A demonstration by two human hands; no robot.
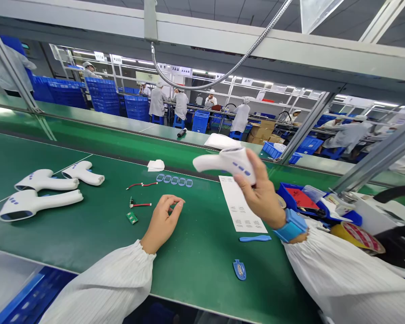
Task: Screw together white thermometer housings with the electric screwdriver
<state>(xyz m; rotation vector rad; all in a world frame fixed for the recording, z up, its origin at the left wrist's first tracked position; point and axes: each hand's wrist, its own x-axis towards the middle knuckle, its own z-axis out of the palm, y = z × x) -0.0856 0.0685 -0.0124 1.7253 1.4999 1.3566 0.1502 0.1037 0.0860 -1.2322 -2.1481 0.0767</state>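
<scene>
My right hand (261,191) is raised above the green bench and grips a white thermometer-gun shell (224,161) by its head, handle pointing left. My left hand (164,218) rests on the green mat (195,256) with fingers curled in a pinch on something small I cannot make out. Just beyond it lies a row of several blue oval rings (174,180). Left of it are red-wired parts (141,185) and a small green circuit board (132,218). A white printed sheet (241,211) lies under my right hand.
Three more white shells (37,198) lie at the left. A blue strip (255,238) and a blue oval part (239,269) lie near the front edge. Blue trays (324,207) with parts and tape stand at right. Other workers sit at benches far behind.
</scene>
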